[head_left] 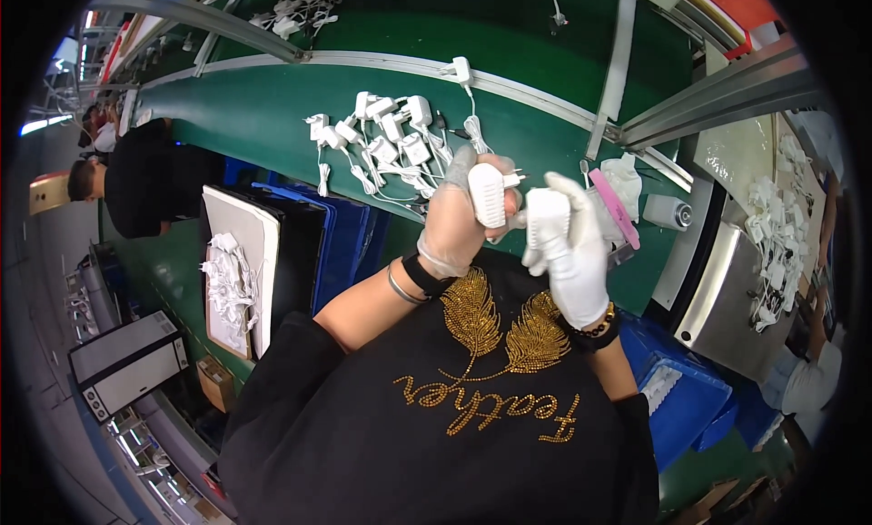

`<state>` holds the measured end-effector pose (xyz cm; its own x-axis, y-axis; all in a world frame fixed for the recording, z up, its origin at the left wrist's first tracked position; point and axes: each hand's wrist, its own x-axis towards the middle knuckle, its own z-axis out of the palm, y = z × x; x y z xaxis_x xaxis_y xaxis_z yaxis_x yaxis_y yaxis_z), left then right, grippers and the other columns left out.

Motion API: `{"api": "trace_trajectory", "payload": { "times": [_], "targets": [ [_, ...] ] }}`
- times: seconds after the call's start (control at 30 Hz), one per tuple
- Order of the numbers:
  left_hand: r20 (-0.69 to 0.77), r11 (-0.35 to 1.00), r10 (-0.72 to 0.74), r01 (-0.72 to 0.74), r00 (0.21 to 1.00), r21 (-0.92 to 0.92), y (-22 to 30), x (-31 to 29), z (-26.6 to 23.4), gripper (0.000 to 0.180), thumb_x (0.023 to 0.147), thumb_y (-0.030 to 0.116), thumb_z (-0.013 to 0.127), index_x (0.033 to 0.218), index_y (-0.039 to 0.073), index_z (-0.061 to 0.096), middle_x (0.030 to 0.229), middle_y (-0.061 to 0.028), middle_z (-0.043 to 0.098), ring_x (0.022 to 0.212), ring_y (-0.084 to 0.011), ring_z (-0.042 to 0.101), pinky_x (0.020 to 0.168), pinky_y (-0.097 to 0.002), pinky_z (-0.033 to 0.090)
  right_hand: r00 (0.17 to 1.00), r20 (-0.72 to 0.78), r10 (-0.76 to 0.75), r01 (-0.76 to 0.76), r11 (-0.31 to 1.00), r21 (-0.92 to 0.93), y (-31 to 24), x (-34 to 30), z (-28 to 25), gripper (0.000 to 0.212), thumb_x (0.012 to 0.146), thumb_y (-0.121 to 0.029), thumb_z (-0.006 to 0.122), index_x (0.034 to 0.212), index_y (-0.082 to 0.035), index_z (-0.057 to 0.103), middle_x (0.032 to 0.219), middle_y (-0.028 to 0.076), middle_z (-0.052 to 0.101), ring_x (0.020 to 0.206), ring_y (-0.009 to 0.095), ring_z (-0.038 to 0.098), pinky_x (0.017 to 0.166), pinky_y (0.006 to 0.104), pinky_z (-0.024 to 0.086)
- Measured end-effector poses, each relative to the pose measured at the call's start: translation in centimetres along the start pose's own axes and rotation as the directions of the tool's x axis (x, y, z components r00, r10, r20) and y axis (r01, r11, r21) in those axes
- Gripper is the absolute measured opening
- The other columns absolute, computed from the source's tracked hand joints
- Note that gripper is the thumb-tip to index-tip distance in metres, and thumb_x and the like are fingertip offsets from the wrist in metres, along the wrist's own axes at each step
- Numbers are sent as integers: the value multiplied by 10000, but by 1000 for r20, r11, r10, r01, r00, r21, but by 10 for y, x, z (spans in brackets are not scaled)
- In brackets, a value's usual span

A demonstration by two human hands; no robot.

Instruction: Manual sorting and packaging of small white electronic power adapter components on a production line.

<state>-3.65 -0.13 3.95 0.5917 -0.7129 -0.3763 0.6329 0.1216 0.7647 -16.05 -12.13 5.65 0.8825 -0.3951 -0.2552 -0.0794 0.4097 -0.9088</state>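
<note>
My left hand (448,227), in a thin pale glove, grips a white power adapter (488,194) with its ribbed side up and its plug pins pointing right. Close beside it, my right hand (579,269), in a white glove, has its fingers around a second white adapter (548,212). The two adapters are held a little apart in front of my chest. Beyond my left hand, a loose pile of white adapters (384,150) with coiled cables lies on the green bench (245,98). One more adapter (463,71) rests against the bench's far metal rail.
By my right hand are a pink-edged holder (615,209) and a silver-grey cylinder (669,212). Blue bins (681,389) stand at lower right. To the left, a white-lined tray (263,280) holds more adapters. A co-worker in black (150,175) is at far left.
</note>
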Motion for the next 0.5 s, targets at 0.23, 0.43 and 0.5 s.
{"api": "trace_trajectory", "payload": {
  "times": [0.23,0.43,0.5],
  "targets": [
    [237,857,24,102,971,-506,-8,11,0,581,1036,467,170,1079,39,560,852,-104,583,687,-161,532,506,-279,420,979,-143,-147,109,963,-245,4,8,-5,608,925,-209,631,1434,-52,338,1132,75,559,799,106,595,667,192,479],
    [-34,887,301,-267,953,376,-27,12,5,430,1032,355,364,1259,36,541,901,-92,589,824,-197,588,777,-299,483,943,35,-330,288,761,-581,41,29,4,652,928,-255,631,1455,-64,296,1130,76,600,894,205,630,737,293,514],
    [95,713,428,-400,899,576,-27,13,3,392,1027,310,417,1287,40,531,927,-97,598,865,-201,600,835,-300,482,956,11,-293,272,870,-411,40,35,5,676,920,-282,644,1455,-61,295,1157,92,594,899,217,633,741,305,519]
  ]
}}
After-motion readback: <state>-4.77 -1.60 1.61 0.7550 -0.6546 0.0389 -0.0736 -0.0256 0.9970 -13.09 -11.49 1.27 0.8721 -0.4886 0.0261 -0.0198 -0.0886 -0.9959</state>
